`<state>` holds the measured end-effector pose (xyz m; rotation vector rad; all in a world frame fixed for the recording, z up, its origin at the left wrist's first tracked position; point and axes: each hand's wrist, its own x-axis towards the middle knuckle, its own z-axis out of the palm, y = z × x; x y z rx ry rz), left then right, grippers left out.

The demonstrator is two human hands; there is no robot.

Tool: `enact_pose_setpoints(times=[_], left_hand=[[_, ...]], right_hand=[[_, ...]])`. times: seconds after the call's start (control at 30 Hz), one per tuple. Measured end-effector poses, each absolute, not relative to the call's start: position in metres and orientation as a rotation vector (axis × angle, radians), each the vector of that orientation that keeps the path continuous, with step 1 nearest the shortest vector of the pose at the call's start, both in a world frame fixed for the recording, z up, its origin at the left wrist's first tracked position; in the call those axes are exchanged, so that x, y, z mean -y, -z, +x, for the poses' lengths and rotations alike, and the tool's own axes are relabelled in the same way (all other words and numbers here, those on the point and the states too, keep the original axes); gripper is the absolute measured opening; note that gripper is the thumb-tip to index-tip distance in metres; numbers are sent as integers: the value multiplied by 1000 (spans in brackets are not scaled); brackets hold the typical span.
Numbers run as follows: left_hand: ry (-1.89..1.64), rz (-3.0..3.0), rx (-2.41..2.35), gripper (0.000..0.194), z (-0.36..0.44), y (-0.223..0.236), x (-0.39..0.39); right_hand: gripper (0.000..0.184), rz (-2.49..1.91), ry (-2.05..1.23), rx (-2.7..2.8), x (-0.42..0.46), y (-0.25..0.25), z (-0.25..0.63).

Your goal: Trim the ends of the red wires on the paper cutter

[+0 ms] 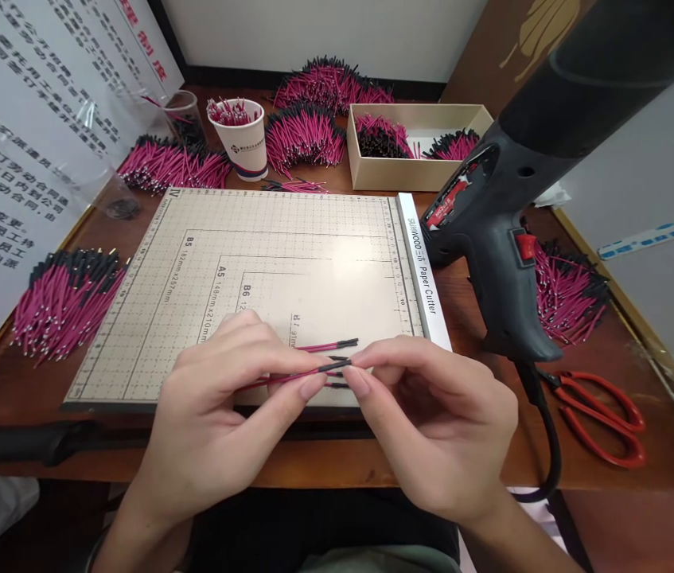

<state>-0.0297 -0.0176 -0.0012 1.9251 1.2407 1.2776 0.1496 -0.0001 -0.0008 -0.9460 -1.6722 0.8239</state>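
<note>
Between my two hands, over the front of the paper cutter board (pixel 277 231), is a short pink wire (pixel 330 367) with a black sleeve at its right end. My left hand (pixel 223 398) pinches the wire along its pink length with thumb and forefinger. Thumb and forefinger of my right hand (pixel 438 422) close on the tip of the black sleeve. A few more pink wires with black ends (pixel 345 344) lie on the board just behind and under the fingers. Part of these is hidden by my left hand.
A heat gun (pixel 497 231) stands at the right, its cord running to the front edge. Red-handled scissors (pixel 602 418) lie beside it. Wire bundles (pixel 68 302), a paper cup (pixel 241 139) and a box (pixel 420 171) of wires surround the board. The cutter's black handle (pixel 26 443) juts left.
</note>
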Motion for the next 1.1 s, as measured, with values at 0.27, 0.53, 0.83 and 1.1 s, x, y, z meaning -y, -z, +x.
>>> enact_pose_setpoints(times=[0.27, 0.53, 0.83, 1.1], left_hand=[[-1257, 1921, -1259, 19, -29, 0, 20], [-1226, 1993, -1274, 18, -29, -3, 18], [-1175, 2022, -1278, 21, -30, -3, 18], [-1128, 2030, -1254, 21, -32, -3, 17]], right_hand=[[7, -945, -823, 1678, -1, 2, 150], [6, -958, -819, 1680, 1, 1, 150], [6, -962, -839, 1672, -1, 1, 150], [6, -947, -836, 1659, 0, 1, 149]])
